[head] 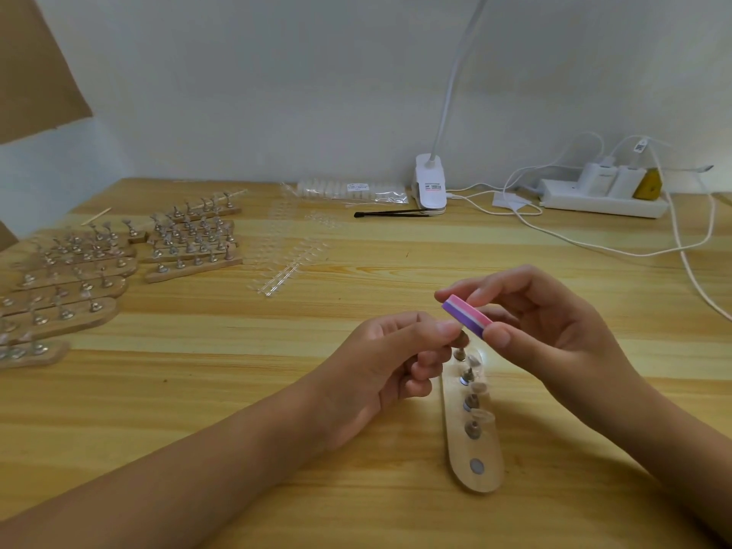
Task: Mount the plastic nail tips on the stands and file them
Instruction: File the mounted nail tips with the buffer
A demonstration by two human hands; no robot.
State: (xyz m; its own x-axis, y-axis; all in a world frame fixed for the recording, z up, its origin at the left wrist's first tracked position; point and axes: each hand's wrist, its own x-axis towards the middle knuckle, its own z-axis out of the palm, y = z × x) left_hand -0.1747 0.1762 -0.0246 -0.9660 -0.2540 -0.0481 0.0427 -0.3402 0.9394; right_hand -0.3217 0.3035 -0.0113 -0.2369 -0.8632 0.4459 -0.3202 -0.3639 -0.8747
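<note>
Nail tips (478,388), translucent and hard to separate from the glare, are sitting on small metal stands (471,402) along a wooden base strip (481,481). This strip is lying on the table (317,489) right of centre, running near to far, with a round metal disc (477,466) showing at its near end. The left hand (388,366) is pinching a single stand (460,341) between thumb and fingertips just above the strip's far end; the fingers are hiding most of it, and whether it is carrying a tip cannot be told. The right hand (554,326) is gripping a pink-and-purple buffer block (467,315) between thumb and forefinger, its left end lying right at the left fingertips; the contact point is hidden under the block. Both forearms are running out of the lower frame edge. At far left, more wooden strips with stands (190,243) are lying in rows, the leftmost group (59,303) being cut off by the frame edge and blurring together. Clear strips of unmounted tips (289,251) are showing only faintly against the wood grain. Along the far edge are lying a plastic bag (348,190) with an unreadable label, a thin black tool (390,213), a clip lamp (431,184) whose neck is leaving the top of the frame, and a power strip (602,202) with white cables (594,243), one trailing off the right edge.
</note>
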